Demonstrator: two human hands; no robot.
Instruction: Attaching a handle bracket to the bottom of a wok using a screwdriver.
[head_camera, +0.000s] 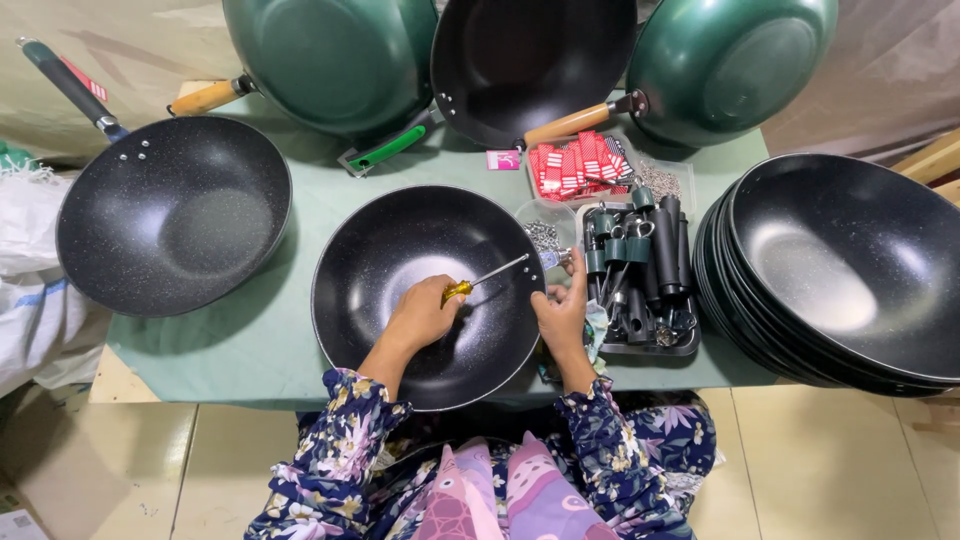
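Black speckled nonstick wok (400, 270) sits centre on the green tabletop (250, 340); my left hand (422, 315) is closed around a yellow-handled screwdriver (485, 277) inside it, my right hand (562, 310) pinches its right rim.

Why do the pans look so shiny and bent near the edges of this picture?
Head view: overhead light throws a soft white glare on the inside of the top black pan in the stack at the right and on the speckled black pan at the left; the wide lens bows the green woks along the top edge; the centre, with both hands and the yellow-handled screwdriver, is sharp.
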